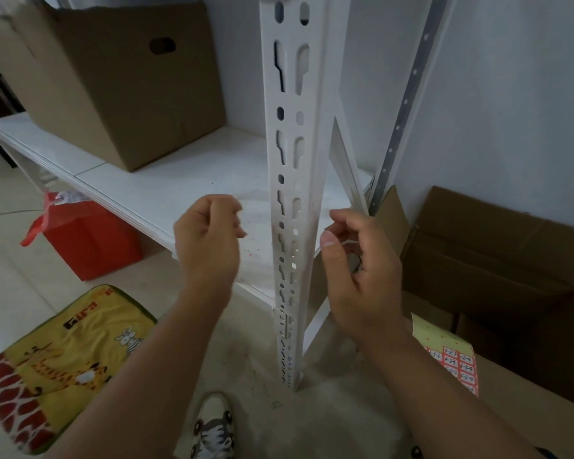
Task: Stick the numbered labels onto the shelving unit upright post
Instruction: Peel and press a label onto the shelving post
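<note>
Post: white slotted upright, centre, running from 12 o'clock down to the floor near 6.
Left hand: just left of the post, apart from it; fingers curled, blurred; whether the grip holds anything cannot be told.
Right hand: just right of the post; thumb and fingers in a narrow pinch on a small white strip, too small to read.
Label sheet: yellow backing with red numbered labels, lying on a flat carton at 4 o'clock.
Shelf: white, at 10 o'clock, carrying a brown box.
Red bag: under the shelf, 9 o'clock.
Giraffe mat: floor, 8 o'clock.
Shoe: 6 o'clock.
Open carton: 3 o'clock.
</note>
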{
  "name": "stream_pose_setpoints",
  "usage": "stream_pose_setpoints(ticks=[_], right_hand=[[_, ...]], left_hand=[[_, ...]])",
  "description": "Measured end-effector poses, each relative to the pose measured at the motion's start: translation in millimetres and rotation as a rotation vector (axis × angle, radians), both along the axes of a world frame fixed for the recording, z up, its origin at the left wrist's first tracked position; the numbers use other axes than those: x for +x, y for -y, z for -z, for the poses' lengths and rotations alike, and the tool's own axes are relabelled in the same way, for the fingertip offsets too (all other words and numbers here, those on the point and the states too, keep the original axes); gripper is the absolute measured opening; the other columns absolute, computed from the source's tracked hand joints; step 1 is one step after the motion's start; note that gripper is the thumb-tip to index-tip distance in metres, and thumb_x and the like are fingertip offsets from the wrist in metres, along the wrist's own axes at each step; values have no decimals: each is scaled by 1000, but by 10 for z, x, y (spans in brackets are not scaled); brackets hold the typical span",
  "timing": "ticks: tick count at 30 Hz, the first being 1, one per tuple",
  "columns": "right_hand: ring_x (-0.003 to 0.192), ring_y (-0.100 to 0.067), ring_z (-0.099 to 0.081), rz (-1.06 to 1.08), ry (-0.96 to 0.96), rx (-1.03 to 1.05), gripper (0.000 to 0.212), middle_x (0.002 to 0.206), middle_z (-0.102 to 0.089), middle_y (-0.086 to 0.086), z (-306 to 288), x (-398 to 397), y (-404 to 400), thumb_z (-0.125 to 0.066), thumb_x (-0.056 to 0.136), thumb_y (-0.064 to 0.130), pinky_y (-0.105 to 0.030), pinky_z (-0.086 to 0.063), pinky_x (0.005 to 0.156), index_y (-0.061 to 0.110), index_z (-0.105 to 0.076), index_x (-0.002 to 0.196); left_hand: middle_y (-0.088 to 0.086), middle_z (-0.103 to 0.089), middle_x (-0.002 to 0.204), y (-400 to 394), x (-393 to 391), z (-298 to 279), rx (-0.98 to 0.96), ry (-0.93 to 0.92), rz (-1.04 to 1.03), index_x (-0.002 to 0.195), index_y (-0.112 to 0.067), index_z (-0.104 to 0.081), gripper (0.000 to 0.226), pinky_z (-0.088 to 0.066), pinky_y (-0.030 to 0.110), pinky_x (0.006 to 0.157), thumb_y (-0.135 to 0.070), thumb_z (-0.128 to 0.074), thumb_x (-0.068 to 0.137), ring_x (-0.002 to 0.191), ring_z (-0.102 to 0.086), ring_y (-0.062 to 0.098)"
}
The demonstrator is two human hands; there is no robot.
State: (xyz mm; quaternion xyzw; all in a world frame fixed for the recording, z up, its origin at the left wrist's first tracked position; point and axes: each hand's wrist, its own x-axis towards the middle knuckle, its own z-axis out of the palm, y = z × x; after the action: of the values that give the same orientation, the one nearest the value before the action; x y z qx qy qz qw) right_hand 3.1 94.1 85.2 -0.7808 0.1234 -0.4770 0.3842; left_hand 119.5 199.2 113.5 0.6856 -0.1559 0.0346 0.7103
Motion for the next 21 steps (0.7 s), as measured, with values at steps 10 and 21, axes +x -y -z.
stream_pose_setpoints(ticks=[10, 21], right_hand=[[95, -3, -59, -61, -209, 178, 24, 101, -62, 16, 88, 45, 67, -48, 93, 36, -18, -52, 77, 26, -56, 113], [94, 3, -59, -146, -311, 172, 25, 101, -64, 17, 121, 23, 71, -41, 100, 37, -15, -52, 73, 26, -60, 110]], left_hand=[[8, -58, 117, 69, 749, 587, 1111, 81, 113, 122, -16, -54, 33, -45, 43, 93, -32, -52, 94, 113, -53, 31], [-1, -57, 125, 184, 179, 171, 258, 100, 102, 134, -21, -46, 40, -49, 32, 94, -20, -33, 96, 109, -57, 12]])
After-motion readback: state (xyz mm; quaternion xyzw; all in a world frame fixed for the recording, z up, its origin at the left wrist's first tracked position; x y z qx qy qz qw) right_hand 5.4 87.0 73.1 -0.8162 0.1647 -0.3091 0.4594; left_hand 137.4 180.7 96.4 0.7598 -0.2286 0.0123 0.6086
